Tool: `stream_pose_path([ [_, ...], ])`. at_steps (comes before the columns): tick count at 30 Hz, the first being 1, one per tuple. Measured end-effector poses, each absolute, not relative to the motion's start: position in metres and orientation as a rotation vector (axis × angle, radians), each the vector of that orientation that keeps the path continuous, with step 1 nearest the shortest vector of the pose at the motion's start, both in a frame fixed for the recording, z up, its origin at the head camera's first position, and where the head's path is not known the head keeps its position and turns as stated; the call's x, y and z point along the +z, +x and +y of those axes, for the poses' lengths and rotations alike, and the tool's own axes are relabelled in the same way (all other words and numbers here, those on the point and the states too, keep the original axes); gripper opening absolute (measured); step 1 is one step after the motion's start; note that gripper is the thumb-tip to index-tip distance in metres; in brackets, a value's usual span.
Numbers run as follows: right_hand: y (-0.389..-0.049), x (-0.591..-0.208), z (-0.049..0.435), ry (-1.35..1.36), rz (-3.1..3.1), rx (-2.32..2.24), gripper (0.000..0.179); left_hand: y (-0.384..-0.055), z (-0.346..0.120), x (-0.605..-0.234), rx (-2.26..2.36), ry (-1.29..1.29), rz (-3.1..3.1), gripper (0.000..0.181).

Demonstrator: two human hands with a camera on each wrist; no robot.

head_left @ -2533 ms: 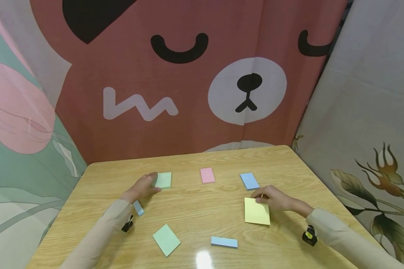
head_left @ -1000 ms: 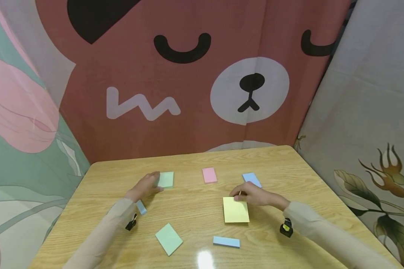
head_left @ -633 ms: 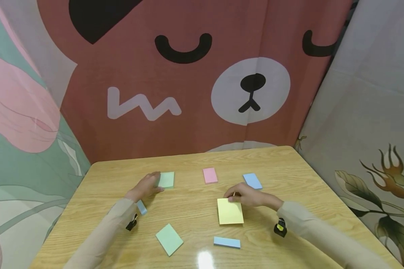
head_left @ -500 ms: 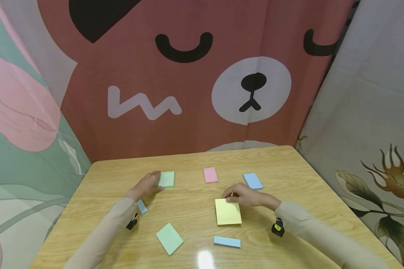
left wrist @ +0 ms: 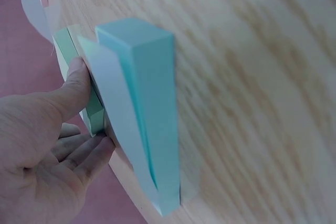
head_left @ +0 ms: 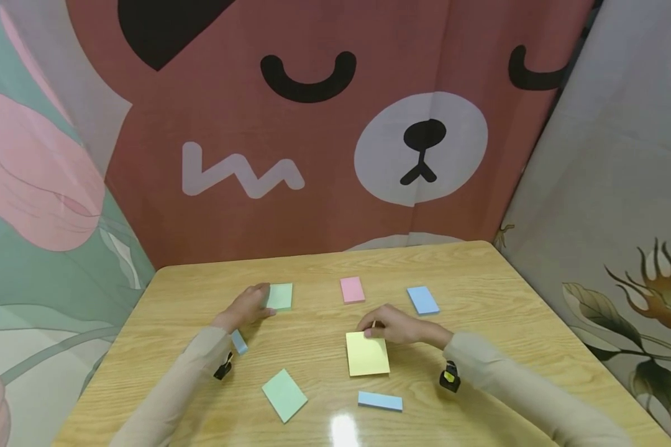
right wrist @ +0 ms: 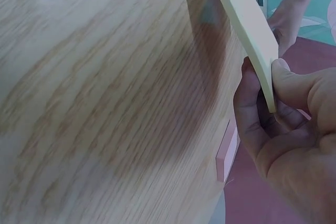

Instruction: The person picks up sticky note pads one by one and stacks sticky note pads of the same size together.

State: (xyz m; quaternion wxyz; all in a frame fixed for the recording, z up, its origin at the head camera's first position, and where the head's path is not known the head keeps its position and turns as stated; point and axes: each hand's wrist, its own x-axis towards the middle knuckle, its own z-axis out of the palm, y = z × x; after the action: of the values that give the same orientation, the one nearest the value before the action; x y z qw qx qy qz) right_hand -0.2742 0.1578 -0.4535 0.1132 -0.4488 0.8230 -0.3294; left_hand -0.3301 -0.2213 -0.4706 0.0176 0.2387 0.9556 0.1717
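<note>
With thumb and fingertips, my left hand (head_left: 247, 305) grips the edges of a light green sticky note pad (head_left: 281, 297) lying at the table's back left. In the left wrist view the thumb lies along one side of that pad (left wrist: 96, 111), with fingers at its far end. My right hand (head_left: 394, 325) pinches a yellow sticky note pad (head_left: 368, 355) by its far edge, right of the table's middle. The right wrist view shows the yellow pad (right wrist: 249, 22) tilted and raised off the wood, its shadow below.
A pink pad (head_left: 352, 290) and a blue pad (head_left: 423, 300) lie at the back of the wooden table (head_left: 313, 347). Nearer are another green pad (head_left: 284, 395) and a narrow blue pad (head_left: 380, 401). A small blue pad (head_left: 238, 342) sits beside the left wrist. Curtains surround the table.
My right hand has carried the yellow pad leftward across the table, away from below the blue pad. The left hand stays on the green pad. The head view has shifted slightly.
</note>
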Motion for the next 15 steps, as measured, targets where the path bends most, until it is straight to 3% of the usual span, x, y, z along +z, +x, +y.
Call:
stream_pose_path([
  [15,-0.275,-0.453,0.135,-1.38,2.378,-0.981,0.019,-0.328,-0.22,-0.468,0.548,0.728,2.963,0.069],
])
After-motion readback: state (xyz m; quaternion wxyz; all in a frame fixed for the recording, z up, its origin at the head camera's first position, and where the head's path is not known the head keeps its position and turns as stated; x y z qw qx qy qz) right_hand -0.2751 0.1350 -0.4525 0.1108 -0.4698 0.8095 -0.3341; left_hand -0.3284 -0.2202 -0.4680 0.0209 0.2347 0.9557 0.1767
